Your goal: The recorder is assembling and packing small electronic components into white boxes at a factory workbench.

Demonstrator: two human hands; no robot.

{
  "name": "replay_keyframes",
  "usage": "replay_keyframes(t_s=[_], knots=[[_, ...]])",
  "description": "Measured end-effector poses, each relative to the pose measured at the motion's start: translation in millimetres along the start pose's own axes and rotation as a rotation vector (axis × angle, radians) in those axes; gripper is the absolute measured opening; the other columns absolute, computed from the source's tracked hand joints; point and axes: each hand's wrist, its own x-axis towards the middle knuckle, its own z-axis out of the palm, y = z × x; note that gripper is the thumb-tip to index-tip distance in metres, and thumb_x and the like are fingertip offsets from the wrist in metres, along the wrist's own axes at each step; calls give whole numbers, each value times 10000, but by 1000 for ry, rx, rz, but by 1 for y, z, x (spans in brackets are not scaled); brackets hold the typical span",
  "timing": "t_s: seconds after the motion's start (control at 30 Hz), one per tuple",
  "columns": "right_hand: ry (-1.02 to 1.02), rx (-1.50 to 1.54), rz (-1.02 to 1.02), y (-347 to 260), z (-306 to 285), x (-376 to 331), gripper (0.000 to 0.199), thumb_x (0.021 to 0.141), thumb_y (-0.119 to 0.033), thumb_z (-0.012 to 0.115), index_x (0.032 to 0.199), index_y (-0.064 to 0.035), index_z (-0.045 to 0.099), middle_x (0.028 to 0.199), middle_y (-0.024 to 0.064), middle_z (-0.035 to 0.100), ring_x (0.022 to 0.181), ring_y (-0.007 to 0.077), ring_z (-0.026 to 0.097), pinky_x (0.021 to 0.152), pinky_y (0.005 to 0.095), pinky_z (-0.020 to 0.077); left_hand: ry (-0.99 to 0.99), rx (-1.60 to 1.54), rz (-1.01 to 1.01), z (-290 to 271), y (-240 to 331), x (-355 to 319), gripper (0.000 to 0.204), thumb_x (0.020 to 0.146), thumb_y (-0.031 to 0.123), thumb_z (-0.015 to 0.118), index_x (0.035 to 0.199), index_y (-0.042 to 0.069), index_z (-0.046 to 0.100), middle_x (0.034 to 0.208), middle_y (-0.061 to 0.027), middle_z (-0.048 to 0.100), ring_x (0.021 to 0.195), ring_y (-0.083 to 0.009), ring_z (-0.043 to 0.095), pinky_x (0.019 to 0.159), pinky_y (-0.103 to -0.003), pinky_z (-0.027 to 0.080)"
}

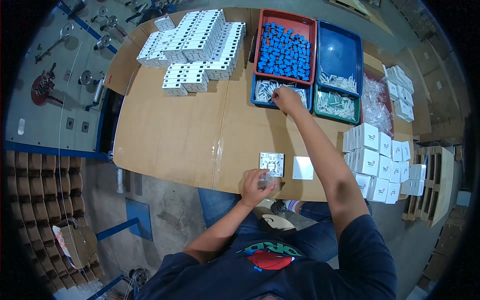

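My left hand is at the table's front edge, its fingers curled round a small clear plastic piece. Just beyond it lies a white square housing with its inner side up. A flat white square plate rests to the right of that. My right arm stretches far forward, and my right hand is at a blue tray of slim white plastic pieces. Its fingers are pinched together over them; what is between the fingertips is hidden.
Behind stands a red tray of small blue parts. Blue and green trays hold more white pieces. Clear plastic bags and stacked white boxes are at right. Stacked white units stand far left on the cardboard-covered table.
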Motion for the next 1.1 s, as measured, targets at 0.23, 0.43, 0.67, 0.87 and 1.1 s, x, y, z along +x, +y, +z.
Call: replay_keyframes(t_s=[0.23, 0.43, 0.67, 0.87, 1.1], knots=[[-40, -154, -25, 2, -2, 11, 92, 824, -177, 721, 869, -127, 783, 974, 158, 752, 946, 359, 725, 809, 491, 583, -3, 43, 43, -1, 4, 4, 489, 755, 247, 883, 1152, 59, 666, 1018, -113, 672, 924, -312, 624, 861, -430, 488], [2, -14, -20, 4, -3, 3, 109, 867, -170, 697, 884, -110, 786, 981, 159, 756, 942, 356, 724, 817, 494, 571, 19, 14, 27, 1, 2, 1, 481, 754, 253, 880, 1142, 62, 668, 1016, -115, 677, 918, -320, 626, 860, -428, 486], [226, 207, 59, 21, 1, -18, 126, 896, -170, 697, 954, -87, 772, 958, 147, 763, 925, 349, 726, 801, 462, 569, 19, 30, 14, 2, 5, 2, 478, 750, 253, 880, 1137, 63, 671, 1014, -106, 686, 930, -315, 637, 853, -431, 481], [226, 538, 145, -3, -17, -88, 199, 855, -159, 818, 952, -12, 727, 824, 120, 743, 762, 222, 714, 713, 346, 541, 44, 69, 12, 0, 5, 1, 494, 746, 270, 883, 1147, 69, 675, 993, -97, 686, 915, -305, 640, 854, -431, 476], [132, 917, 214, -36, -1, -206, 138, 892, -108, 788, 974, -2, 752, 744, 11, 695, 634, 36, 529, 590, 246, 443, 45, 94, 52, -4, 9, 10, 482, 735, 242, 888, 1134, 58, 692, 989, -102, 685, 887, -302, 640, 834, -421, 491]])
